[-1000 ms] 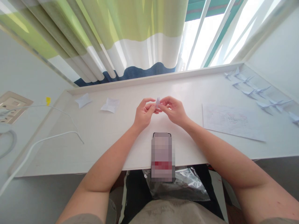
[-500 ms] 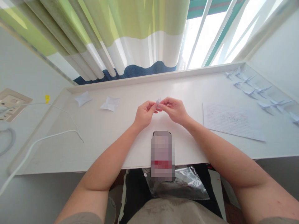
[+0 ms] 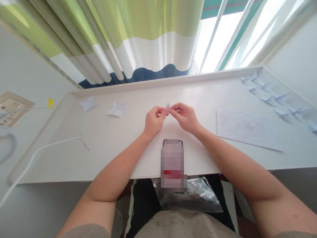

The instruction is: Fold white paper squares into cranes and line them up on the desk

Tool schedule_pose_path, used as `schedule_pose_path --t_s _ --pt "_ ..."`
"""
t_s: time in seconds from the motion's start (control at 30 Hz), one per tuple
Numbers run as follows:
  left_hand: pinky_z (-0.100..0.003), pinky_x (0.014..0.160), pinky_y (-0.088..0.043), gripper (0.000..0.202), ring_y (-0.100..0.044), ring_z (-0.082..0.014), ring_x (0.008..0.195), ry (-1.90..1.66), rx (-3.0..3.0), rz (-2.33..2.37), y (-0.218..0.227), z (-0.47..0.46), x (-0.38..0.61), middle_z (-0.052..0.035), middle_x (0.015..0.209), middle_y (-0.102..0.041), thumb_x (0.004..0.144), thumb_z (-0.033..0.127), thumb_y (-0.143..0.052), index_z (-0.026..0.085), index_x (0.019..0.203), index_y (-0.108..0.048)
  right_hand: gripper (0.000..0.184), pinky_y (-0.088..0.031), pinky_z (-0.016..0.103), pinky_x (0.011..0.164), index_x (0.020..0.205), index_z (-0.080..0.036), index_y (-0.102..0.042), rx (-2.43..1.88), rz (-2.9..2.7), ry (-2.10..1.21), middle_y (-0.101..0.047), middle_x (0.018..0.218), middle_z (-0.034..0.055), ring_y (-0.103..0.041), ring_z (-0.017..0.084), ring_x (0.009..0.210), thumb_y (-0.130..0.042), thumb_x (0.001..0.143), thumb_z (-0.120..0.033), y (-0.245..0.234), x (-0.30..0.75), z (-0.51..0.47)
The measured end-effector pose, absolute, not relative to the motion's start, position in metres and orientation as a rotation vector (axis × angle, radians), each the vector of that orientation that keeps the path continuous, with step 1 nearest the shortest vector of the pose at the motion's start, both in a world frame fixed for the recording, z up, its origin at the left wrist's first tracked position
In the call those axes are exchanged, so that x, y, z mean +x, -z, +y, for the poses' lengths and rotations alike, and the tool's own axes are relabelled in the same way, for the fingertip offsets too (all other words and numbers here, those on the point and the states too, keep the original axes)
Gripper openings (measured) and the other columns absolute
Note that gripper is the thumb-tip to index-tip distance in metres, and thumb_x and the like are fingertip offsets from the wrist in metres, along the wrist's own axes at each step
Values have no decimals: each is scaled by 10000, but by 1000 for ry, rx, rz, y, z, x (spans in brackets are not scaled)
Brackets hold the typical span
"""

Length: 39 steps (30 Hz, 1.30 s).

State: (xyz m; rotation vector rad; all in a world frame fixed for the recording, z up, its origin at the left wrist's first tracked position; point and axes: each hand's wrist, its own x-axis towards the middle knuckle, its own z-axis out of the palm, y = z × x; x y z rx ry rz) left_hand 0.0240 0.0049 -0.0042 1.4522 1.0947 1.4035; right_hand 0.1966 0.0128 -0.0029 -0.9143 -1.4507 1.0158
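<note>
Left hand [image 3: 153, 120] and right hand [image 3: 185, 117] are pinching together on a small folded paper [image 3: 168, 106], holding it just above the desk [image 3: 111, 138], probably so fingertips reach its edges. Phone [image 3: 173, 165] is lying nearest; paper cranes [image 3: 269, 96] are lining the far right.

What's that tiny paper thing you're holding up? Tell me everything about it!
The folded paper is tiny, white with a faint bluish tint, thin and creased into a pointed shape; its exact form is too small to tell. The left hand and the right hand pinch it between their fingertips, with one tip poking up. It is held over the white desk.
</note>
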Motion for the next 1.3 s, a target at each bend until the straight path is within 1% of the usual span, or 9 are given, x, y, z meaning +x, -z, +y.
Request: schedule_pose_path --t_s 0.13,0.2,0.47,0.6,0.7,0.8,1.0,1.17,1.3 --pt "-370 820 -617 524 -790 -198 815 -1441 1336 999 6 9 23 -19 853 -811 841 656 -940 240 999 -665 416 -632 418 838 989 -252 -726 -891 -1396 -1089 -751 879 8 -740 204 850 -919 850 -593 5 199 16" --pt "-364 821 -603 542 -790 -196 828 -1417 1298 980 6 11 22 -11 847 -809 835 666 -941 246 1010 -647 407 -637 409 843 1031 -255 -729 -863 -1371 -1132 -747 870 -2 -746 198 857 -922 849 -563 5 200 17" --pt "-348 847 -598 460 -746 -184 910 -1460 1272 1018 6 12 24 -45 979 -799 840 603 -956 219 937 -722 565 -666 412 854 1126 -269 -771 -800 -1374 -1285 -844 1011 42 -793 213 916 -920 814 -717 -1 197 13" --pt "-353 828 -607 367 -731 -176 851 -1462 1267 1045 5 10 24 -44 936 -803 860 530 -941 211 921 -771 617 -679 432 885 1082 -269 -717 -817 -1319 -1296 -837 922 17 -802 207 853 -961 753 -731 -1 194 12" --pt "-363 842 -617 290 -753 -186 889 -1448 1295 1025 4 8 24 -59 1016 -838 902 494 -887 216 924 -809 615 -687 433 868 947 -259 -670 -831 -1270 -1275 -807 851 6 -796 205 813 -989 713 -730 0 194 14" --pt "-377 858 -630 290 -782 -207 937 -1436 1325 992 3 6 25 -74 1064 -857 897 500 -891 219 939 -834 581 -684 436 842 845 -240 -694 -826 -1269 -1242 -793 810 30 -787 213 795 -976 734 -736 -1 196 15" --pt "-394 900 -659 362 -807 -234 1019 -1452 1311 969 2 4 25 -97 1145 -872 815 542 -976 215 913 -855 529 -676 419 819 872 -230 -821 -809 -1297 -1190 -832 838 50 -791 223 820 -982 739 -716 -4 198 13" --pt "-398 909 -669 357 -801 -258 1096 -1479 1301 1019 4 5 24 -110 1158 -873 823 541 -969 213 934 -879 519 -696 452 882 891 -239 -827 -835 -1324 -1173 -860 918 61 -816 247 886 -1007 714 -693 3 198 16" --pt "-407 935 -677 352 -809 -242 1059 -1512 1318 1026 8 8 26 -103 1160 -878 855 543 -944 221 983 -884 507 -702 480 907 900 -250 -848 -865 -1348 -1102 -871 933 64 -828 262 909 -968 752 -721 8 198 18"
